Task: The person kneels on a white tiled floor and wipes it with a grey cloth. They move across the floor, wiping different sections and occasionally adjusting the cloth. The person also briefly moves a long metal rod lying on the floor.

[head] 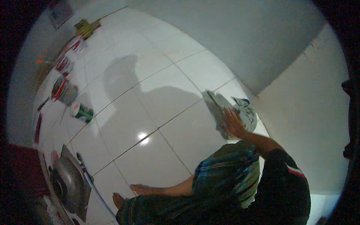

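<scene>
My right hand point(234, 122) reaches down at the right of the view, its fingers stretched over a flat grey piece point(215, 108). Blur hides whether the fingers grip it. Close beside the hand lies a rounded, rumpled grey thing point(249, 119) with dark marks and a loop-like end; its material is unclear. Both are on the white tiled floor point(157, 112) near the wall. My left hand is out of view. My bent leg in dark patterned cloth point(225, 168) and my bare feet are below and to the left of the right hand.
Along the far left stand several tubs, among them a red-and-grey one point(64, 91) and a green-and-white container point(82, 112). A yellowish object point(86, 28) lies beyond them. At the lower left is a metal-looking gas stove point(70, 180) with a pale hose point(98, 197). Walls point(230, 36) border the floor.
</scene>
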`<action>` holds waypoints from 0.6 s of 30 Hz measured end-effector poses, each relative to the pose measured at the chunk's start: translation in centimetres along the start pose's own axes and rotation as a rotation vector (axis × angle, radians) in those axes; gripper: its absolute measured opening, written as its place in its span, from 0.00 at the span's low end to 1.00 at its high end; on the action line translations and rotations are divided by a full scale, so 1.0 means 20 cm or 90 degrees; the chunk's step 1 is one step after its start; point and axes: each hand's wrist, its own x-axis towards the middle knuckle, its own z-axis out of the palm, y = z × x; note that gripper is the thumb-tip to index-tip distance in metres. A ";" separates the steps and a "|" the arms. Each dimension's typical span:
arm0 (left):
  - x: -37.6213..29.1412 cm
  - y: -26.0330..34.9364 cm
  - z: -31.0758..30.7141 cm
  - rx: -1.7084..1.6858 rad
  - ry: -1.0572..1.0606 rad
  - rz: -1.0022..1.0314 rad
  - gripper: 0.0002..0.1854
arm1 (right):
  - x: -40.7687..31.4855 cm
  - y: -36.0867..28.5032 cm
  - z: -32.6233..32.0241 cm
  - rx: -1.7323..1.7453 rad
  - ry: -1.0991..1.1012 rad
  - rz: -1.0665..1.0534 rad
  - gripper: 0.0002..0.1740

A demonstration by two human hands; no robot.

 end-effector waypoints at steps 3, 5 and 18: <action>0.05 0.06 -0.14 -0.020 -0.071 -0.025 0.29 | -0.56 -0.03 0.02 0.076 0.022 0.011 0.49; 0.09 0.10 -0.25 -0.039 -0.114 -0.038 0.27 | -0.96 -0.11 -0.06 0.489 0.054 0.108 0.49; 0.58 1.38 -1.23 -0.210 -0.096 0.202 0.16 | -0.56 0.15 -0.12 0.197 0.001 0.367 0.44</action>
